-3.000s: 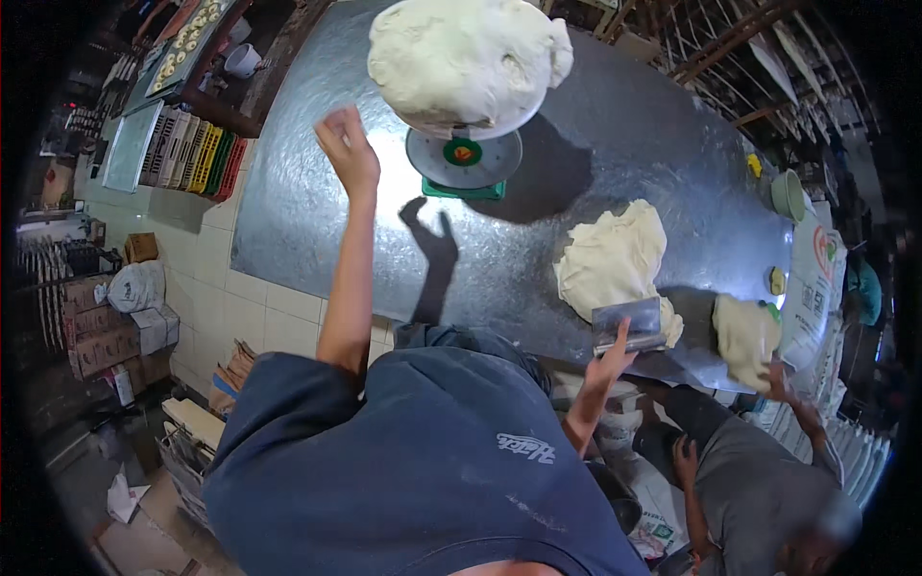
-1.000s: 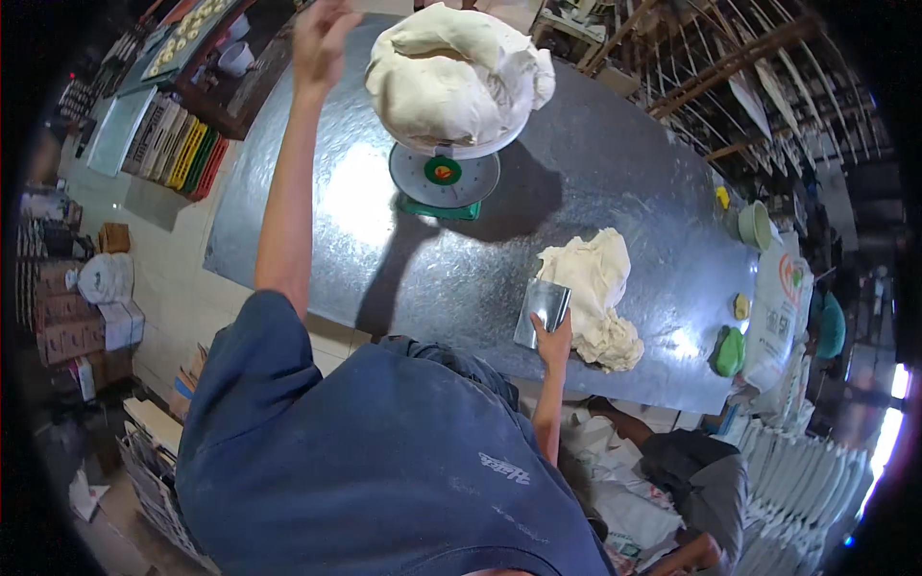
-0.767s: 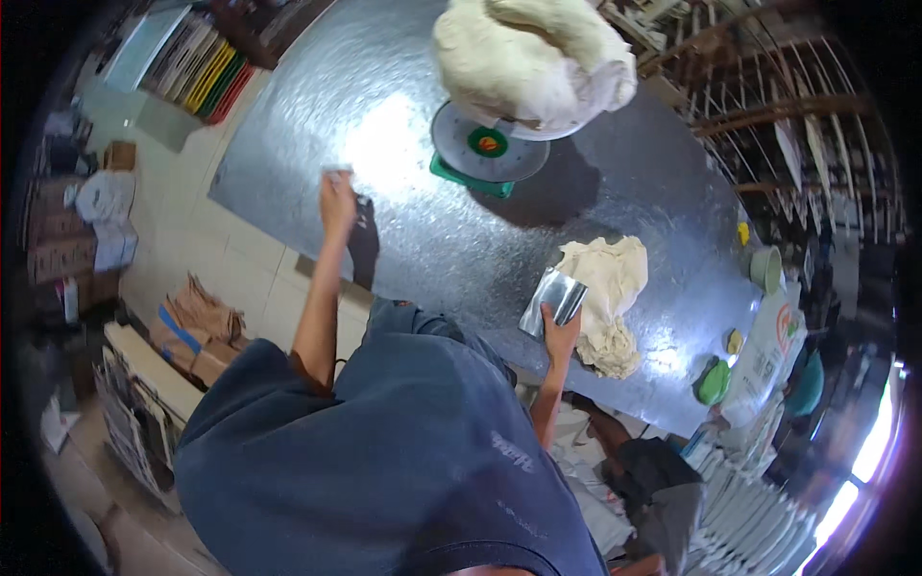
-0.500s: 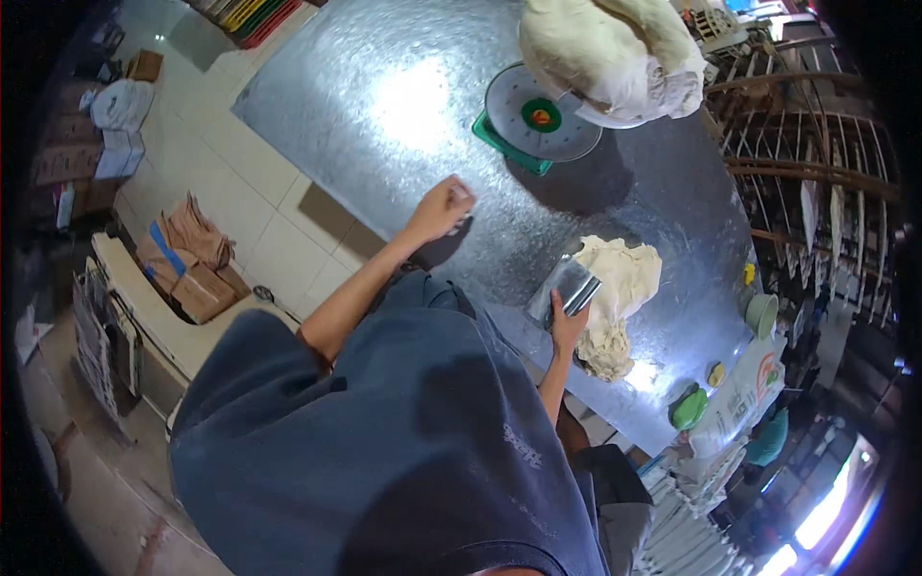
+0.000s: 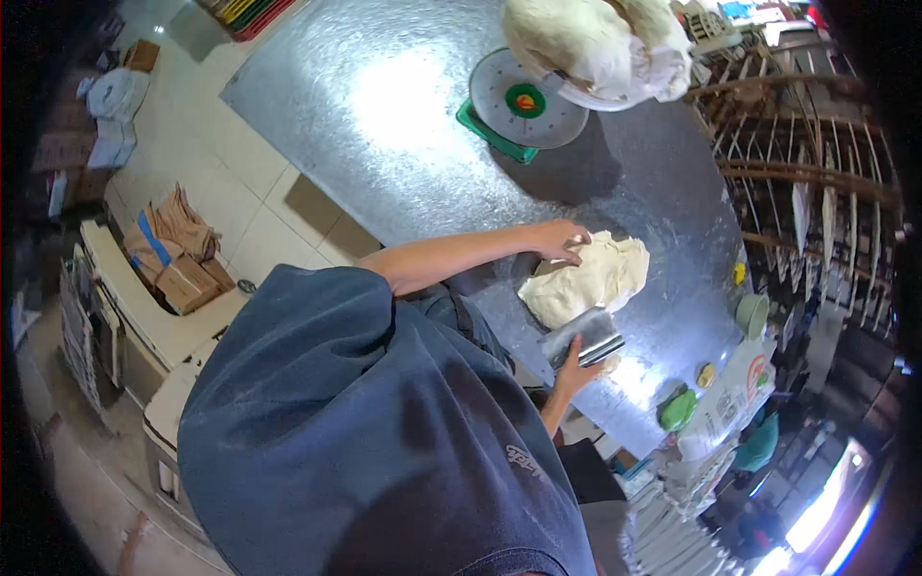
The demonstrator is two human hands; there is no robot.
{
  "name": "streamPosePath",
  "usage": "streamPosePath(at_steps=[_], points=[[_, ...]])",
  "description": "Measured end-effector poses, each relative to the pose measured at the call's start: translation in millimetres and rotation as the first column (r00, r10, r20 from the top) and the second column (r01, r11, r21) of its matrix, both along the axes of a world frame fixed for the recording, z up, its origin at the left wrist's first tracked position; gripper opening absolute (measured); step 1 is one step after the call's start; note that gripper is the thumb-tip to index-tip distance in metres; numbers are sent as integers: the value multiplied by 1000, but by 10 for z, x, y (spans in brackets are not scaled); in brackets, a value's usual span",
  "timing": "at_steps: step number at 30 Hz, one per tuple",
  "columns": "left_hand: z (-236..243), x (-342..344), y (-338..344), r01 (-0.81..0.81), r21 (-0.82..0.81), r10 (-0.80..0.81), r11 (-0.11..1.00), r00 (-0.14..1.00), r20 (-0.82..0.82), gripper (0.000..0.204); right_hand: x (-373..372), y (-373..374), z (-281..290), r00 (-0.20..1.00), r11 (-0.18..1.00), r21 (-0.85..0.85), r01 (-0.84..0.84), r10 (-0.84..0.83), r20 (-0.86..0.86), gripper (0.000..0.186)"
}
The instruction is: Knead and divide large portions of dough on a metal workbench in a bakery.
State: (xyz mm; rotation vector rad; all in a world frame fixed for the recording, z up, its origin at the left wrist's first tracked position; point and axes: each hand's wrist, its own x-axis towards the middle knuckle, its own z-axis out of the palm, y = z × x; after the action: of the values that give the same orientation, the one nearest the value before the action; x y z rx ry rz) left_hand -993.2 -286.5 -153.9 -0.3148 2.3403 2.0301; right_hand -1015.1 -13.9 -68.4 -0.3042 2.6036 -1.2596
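Observation:
A pale lump of dough [image 5: 595,278] lies on the metal tabletop in front of me. My left hand [image 5: 561,240] reaches across to the dough's upper left edge, fingers bent but apart, touching it. In my right hand [image 5: 573,372] is a metal dough scraper [image 5: 582,338], with its broad blade along the dough's near edge. Part of the near end of the dough is hidden by the scraper and the hand. Farther off stands a green dial scale [image 5: 519,110], bearing a large mass of dough [image 5: 586,48] in a white pan.
The metal table [image 5: 317,96] carries a green cloth-like object [image 5: 678,411], a pale green cup [image 5: 754,315] and a printed white sack [image 5: 720,413] at its right side. Wooden racks [image 5: 807,168] stand beyond. On the left, a cardboard box [image 5: 185,284] sits by a cream-coloured counter.
My left hand has swung right, from over the bare tabletop onto the dough. The right hand has shifted the scraper nearer to me. The dough's stretched-out shape has become more compact.

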Motion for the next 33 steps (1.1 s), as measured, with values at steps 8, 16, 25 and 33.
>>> streamPosePath(at_steps=[8, 16, 25, 33], points=[[133, -96, -7, -278, -83, 264, 957, 953, -151, 35, -129, -532, 409, 997, 974, 222, -53, 63, -39, 79], [312, 452, 61, -329, -120, 309, 936, 937, -162, 18, -209, -1560, 97, 968, 796, 579, -175, 247, -47, 40], [275, 566, -241, -453, -157, 453, 878, 891, -33, 19, -239, -2264, -516, 935, 847, 525, -82, 247, -252, 43], [2456, 480, -1429, -642, -369, 324, 672, 703, -633, 21, -608, -2059, -642, 956, 934, 243, -262, 286, -68, 54]])
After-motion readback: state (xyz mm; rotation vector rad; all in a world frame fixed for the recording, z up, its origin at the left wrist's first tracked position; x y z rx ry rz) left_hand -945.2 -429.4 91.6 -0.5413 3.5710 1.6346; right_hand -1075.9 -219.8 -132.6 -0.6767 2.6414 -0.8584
